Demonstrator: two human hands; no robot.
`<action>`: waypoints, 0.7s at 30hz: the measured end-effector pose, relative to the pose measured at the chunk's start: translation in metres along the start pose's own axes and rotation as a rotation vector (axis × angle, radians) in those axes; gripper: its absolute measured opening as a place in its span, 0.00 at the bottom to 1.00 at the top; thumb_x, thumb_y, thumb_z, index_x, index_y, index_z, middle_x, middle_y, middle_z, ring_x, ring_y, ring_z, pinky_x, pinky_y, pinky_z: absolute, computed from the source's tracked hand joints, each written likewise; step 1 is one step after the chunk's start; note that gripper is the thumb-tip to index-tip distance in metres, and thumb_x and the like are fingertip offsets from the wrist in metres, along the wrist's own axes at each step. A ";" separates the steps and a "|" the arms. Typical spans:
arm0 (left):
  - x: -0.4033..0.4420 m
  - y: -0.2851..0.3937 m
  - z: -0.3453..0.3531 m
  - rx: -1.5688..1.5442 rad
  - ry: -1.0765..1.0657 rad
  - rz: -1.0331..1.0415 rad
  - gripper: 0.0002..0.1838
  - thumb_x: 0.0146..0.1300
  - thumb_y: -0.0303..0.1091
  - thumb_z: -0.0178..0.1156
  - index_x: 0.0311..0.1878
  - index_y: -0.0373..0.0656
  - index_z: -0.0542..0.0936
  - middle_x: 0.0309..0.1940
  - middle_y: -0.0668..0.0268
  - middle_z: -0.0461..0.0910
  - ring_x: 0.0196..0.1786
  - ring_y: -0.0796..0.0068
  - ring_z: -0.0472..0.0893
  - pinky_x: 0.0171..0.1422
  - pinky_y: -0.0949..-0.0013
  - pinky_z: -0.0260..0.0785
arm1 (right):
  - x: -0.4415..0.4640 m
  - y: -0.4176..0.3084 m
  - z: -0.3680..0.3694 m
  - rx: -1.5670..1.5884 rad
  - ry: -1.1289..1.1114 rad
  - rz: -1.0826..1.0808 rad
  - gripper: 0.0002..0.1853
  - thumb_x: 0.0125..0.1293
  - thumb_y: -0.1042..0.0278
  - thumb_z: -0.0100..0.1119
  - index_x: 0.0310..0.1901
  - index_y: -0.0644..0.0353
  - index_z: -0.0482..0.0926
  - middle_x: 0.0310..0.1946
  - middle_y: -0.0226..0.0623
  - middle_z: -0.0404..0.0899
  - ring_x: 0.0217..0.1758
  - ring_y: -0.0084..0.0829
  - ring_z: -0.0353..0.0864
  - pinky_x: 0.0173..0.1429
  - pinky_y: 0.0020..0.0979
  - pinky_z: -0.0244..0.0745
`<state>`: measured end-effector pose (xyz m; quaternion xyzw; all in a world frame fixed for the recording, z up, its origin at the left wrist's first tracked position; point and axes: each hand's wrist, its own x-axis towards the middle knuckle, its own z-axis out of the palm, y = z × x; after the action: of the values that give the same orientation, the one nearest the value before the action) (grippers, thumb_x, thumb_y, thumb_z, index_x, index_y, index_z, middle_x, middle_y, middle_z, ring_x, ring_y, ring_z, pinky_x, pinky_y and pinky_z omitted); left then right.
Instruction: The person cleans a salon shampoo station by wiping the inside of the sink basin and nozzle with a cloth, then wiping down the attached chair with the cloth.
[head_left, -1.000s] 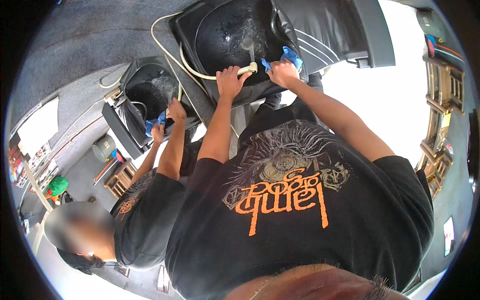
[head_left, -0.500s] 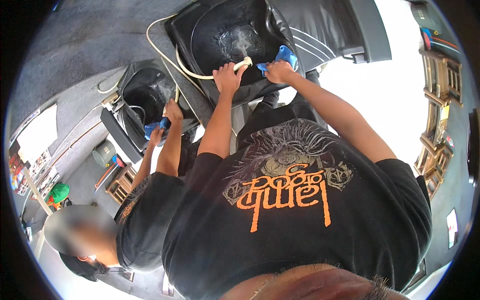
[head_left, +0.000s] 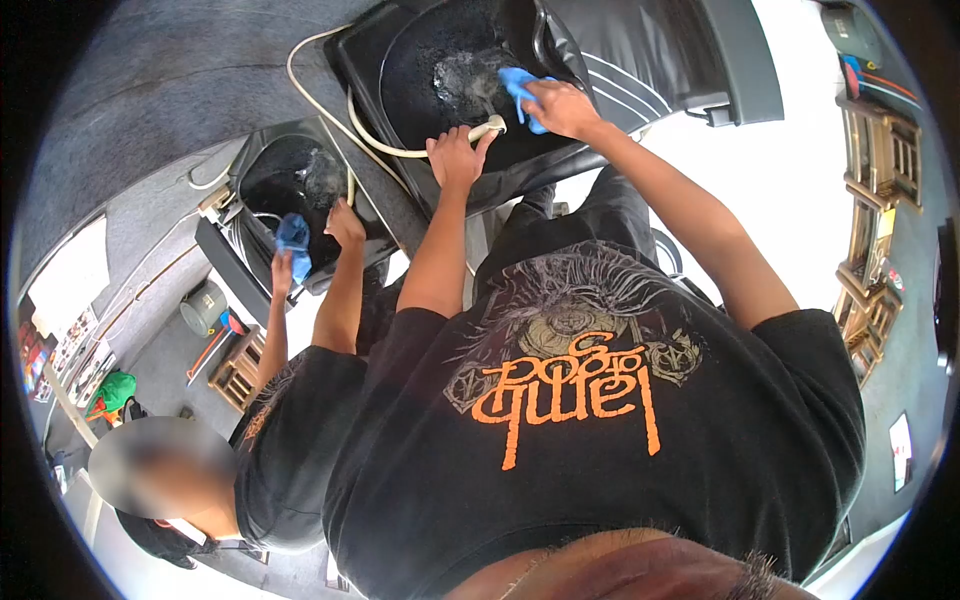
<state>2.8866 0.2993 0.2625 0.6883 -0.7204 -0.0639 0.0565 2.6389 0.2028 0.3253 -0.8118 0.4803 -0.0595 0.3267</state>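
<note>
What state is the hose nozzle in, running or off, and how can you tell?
Running: water sprays from the nozzle in the left hand, splashing inside the black basin.

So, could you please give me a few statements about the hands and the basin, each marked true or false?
1. The right hand holds a blue cloth. True.
2. Both hands grip that cloth. False: the left hand holds a pale shower head.
3. Water comes from the shower head into the basin. True.
4. The basin is white. False: it is black.
5. A pale hose runs to the left hand. True.
</note>
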 end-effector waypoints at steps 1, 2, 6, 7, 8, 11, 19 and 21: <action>0.000 0.002 -0.003 -0.001 -0.007 0.000 0.33 0.70 0.70 0.53 0.34 0.46 0.83 0.30 0.62 0.84 0.36 0.59 0.84 0.47 0.55 0.64 | 0.003 0.017 0.024 -0.228 -0.011 -0.091 0.26 0.75 0.48 0.49 0.64 0.56 0.79 0.60 0.55 0.82 0.65 0.49 0.81 0.77 0.46 0.64; -0.001 0.004 -0.006 -0.001 -0.015 0.000 0.33 0.70 0.71 0.53 0.34 0.46 0.83 0.30 0.62 0.84 0.36 0.59 0.84 0.47 0.55 0.64 | 0.002 0.037 0.049 -0.458 -0.020 -0.184 0.26 0.75 0.48 0.49 0.63 0.56 0.81 0.61 0.53 0.83 0.66 0.47 0.81 0.81 0.46 0.59; 0.001 0.005 -0.009 -0.005 0.024 0.015 0.34 0.70 0.71 0.52 0.32 0.46 0.83 0.28 0.62 0.84 0.34 0.59 0.84 0.46 0.55 0.64 | -0.005 0.024 0.057 -0.601 -0.404 -0.001 0.24 0.75 0.49 0.49 0.50 0.57 0.90 0.57 0.47 0.86 0.67 0.40 0.82 0.86 0.45 0.46; -0.002 0.005 -0.007 -0.007 0.049 0.022 0.34 0.70 0.71 0.52 0.32 0.46 0.82 0.28 0.62 0.84 0.34 0.59 0.84 0.46 0.55 0.63 | -0.007 0.017 0.056 -0.492 -0.472 0.108 0.24 0.74 0.49 0.50 0.48 0.58 0.91 0.56 0.47 0.87 0.66 0.41 0.83 0.85 0.45 0.48; -0.005 0.004 -0.006 -0.004 0.038 0.020 0.34 0.70 0.71 0.52 0.32 0.46 0.83 0.29 0.62 0.85 0.34 0.59 0.84 0.46 0.55 0.63 | -0.017 0.014 0.050 -0.418 -0.446 0.114 0.24 0.74 0.51 0.50 0.45 0.61 0.90 0.45 0.49 0.90 0.58 0.46 0.87 0.81 0.43 0.59; -0.001 0.003 -0.004 0.003 0.004 0.010 0.34 0.70 0.71 0.52 0.34 0.46 0.83 0.31 0.62 0.85 0.36 0.59 0.84 0.47 0.55 0.63 | -0.045 0.003 0.036 -0.355 -0.303 0.094 0.24 0.74 0.50 0.49 0.40 0.61 0.90 0.37 0.52 0.89 0.49 0.50 0.89 0.73 0.44 0.70; -0.001 0.006 -0.004 -0.032 -0.039 -0.039 0.34 0.70 0.72 0.51 0.33 0.47 0.83 0.34 0.62 0.86 0.40 0.60 0.84 0.53 0.55 0.63 | -0.104 -0.009 0.035 -0.243 0.168 -0.235 0.19 0.74 0.52 0.53 0.48 0.59 0.85 0.48 0.46 0.88 0.57 0.45 0.86 0.76 0.46 0.67; 0.000 0.006 -0.005 -0.012 -0.082 -0.033 0.35 0.71 0.72 0.49 0.38 0.47 0.85 0.36 0.61 0.87 0.41 0.59 0.85 0.53 0.54 0.64 | -0.095 -0.012 0.044 -0.273 -0.009 -0.150 0.24 0.74 0.50 0.48 0.55 0.60 0.84 0.57 0.44 0.85 0.65 0.42 0.82 0.79 0.49 0.62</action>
<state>2.8818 0.2997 0.2680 0.6963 -0.7104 -0.0974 0.0302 2.6155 0.3049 0.3183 -0.8825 0.4205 -0.0144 0.2103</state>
